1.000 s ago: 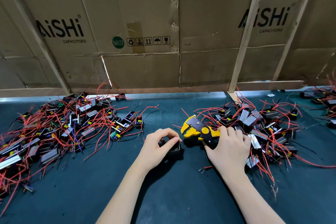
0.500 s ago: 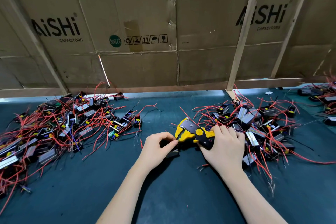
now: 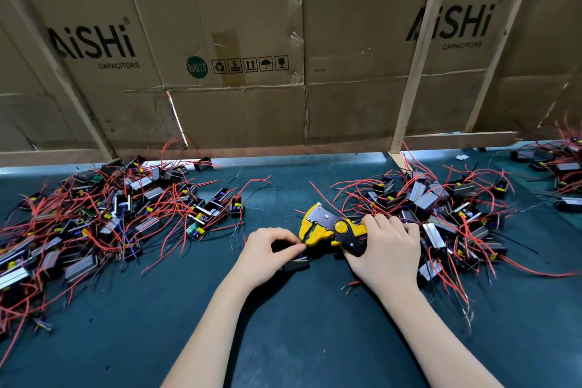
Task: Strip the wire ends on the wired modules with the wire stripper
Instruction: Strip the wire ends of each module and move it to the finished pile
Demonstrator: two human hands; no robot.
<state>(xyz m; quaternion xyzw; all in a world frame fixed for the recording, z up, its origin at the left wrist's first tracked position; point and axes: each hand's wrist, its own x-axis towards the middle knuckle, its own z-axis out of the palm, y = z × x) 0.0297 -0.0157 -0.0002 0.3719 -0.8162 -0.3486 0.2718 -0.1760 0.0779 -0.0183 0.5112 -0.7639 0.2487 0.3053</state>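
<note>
One wire stripper [image 3: 330, 230], yellow and black, gripped by right hand [image 3: 385, 253], fingers curled round the handles. One module [image 3: 296, 263] at counter [image 3: 283, 340] centre, pinched by left hand [image 3: 267, 253] just beside stripper head. Three module heaps: left edge [image 3: 94, 224], right of centre [image 3: 447, 214], far right corner [image 3: 557, 167]. Bare counter along near edge.

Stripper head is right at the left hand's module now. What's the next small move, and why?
Probably squeeze the stripper handles. The right hand grips them, and its yellow head sits against the left hand, which pinches a dark module at the head's mouth. Whether the wire end is seated is too small to tell, so check first.
</note>
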